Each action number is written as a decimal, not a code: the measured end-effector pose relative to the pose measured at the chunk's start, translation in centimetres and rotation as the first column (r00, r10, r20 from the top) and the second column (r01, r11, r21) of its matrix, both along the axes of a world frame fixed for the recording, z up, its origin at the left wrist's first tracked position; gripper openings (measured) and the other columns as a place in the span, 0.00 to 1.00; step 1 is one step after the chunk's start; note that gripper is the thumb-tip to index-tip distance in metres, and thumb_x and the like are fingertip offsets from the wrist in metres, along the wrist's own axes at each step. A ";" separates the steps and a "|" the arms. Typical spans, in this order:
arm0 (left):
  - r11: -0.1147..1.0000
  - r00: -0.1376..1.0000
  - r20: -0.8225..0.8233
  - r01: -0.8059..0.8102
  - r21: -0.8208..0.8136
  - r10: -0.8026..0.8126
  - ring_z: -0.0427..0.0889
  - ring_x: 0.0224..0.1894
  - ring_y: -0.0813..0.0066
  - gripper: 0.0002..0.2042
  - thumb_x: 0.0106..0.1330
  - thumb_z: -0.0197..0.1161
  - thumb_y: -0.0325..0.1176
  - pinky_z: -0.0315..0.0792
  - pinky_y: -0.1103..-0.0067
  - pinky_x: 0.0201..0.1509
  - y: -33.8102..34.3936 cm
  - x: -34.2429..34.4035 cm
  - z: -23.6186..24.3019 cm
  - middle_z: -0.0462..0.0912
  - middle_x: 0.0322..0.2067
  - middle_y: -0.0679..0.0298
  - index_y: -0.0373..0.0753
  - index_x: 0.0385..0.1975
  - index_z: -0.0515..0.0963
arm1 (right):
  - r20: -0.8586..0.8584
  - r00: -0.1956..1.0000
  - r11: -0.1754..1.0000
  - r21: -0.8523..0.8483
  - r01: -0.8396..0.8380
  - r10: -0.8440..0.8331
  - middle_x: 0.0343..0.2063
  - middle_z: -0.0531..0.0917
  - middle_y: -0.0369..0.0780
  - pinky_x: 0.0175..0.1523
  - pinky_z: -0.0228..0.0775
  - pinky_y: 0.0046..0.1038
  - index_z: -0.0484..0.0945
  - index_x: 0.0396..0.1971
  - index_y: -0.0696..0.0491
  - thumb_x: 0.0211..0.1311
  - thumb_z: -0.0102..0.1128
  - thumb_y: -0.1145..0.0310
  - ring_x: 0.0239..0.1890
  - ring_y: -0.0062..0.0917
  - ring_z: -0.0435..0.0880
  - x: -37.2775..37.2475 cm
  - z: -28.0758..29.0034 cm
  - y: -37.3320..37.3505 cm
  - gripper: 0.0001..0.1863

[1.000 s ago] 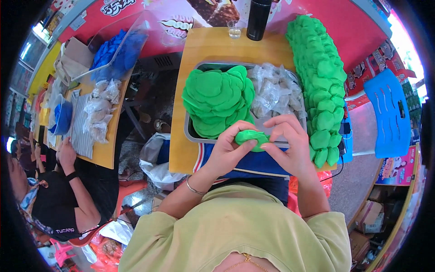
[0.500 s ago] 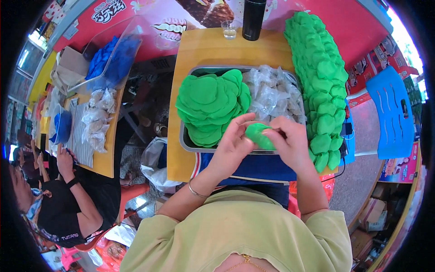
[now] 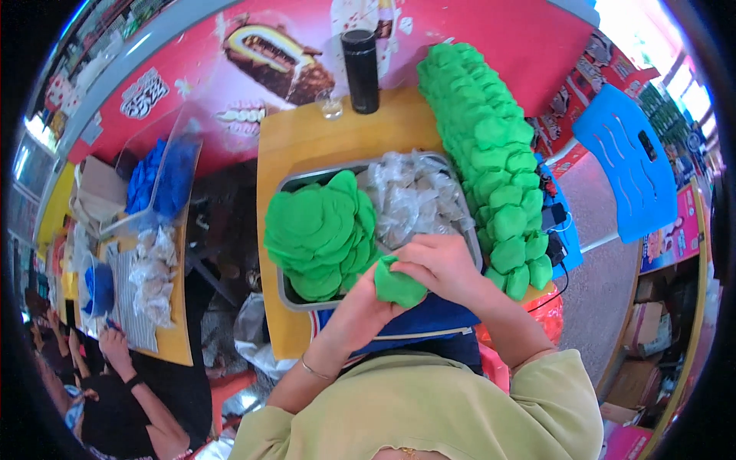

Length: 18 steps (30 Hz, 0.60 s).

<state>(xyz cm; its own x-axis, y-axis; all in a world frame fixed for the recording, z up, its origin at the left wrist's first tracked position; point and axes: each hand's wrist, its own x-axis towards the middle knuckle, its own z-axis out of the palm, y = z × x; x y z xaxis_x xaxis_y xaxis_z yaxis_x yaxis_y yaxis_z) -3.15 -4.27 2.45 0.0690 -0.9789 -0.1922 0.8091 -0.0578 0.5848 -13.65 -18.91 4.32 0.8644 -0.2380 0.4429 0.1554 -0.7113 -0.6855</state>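
My fingers point(image 3: 429, 264) of both hands pinch the green fabric piece point(image 3: 399, 285) at the tray's point(image 3: 285, 295) near edge; soft, light, probably best gripped by its rim.

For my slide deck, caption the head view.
Both hands, left hand and right hand, fold a green piece above the metal tray.

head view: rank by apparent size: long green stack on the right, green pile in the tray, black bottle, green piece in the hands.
1. long green stack
2. green pile in the tray
3. and 4. black bottle and green piece look alike; the piece is nearer the camera, so unranked.
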 end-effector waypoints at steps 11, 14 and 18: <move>0.999 0.909 0.417 -0.001 -0.049 0.021 0.69 0.53 0.79 0.19 0.66 0.51 0.27 0.66 0.80 0.56 -1.4 -1.5 -0.9 0.70 0.48 0.66 0.35 0.57 0.59 | -0.200 0.979 0.965 0.262 0.022 0.032 0.23 0.76 0.38 0.28 0.66 0.25 0.75 0.30 0.55 0.53 0.61 0.70 0.24 0.24 0.76 -3.9 1.4 -3.1 0.07; 0.994 0.824 0.564 0.014 -0.110 0.050 0.69 0.52 0.79 0.19 0.65 0.52 0.25 0.64 0.82 0.56 -1.9 -2.2 -1.3 0.70 0.48 0.65 0.35 0.56 0.60 | -0.262 0.965 0.952 0.298 0.072 0.009 0.25 0.77 0.37 0.29 0.66 0.23 0.75 0.31 0.56 0.52 0.62 0.71 0.25 0.20 0.75 -5.0 1.1 -3.4 0.07; 0.988 0.839 0.544 0.055 -0.146 0.033 0.72 0.50 0.76 0.19 0.64 0.52 0.23 0.65 0.81 0.56 -2.4 -2.6 -0.9 0.72 0.47 0.61 0.34 0.55 0.61 | -0.304 0.947 0.956 0.230 0.182 -0.107 0.26 0.78 0.39 0.32 0.69 0.25 0.75 0.31 0.55 0.52 0.61 0.72 0.28 0.26 0.78 -6.5 1.9 -4.7 0.07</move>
<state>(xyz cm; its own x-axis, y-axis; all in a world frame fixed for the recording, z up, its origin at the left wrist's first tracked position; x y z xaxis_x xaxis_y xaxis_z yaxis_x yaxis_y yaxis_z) -5.75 -6.67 1.51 0.1077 -0.9939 0.0213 0.3583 0.0588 0.9318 -20.11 -23.61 6.26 0.8929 -0.4408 0.0919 -0.1645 -0.5094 -0.8446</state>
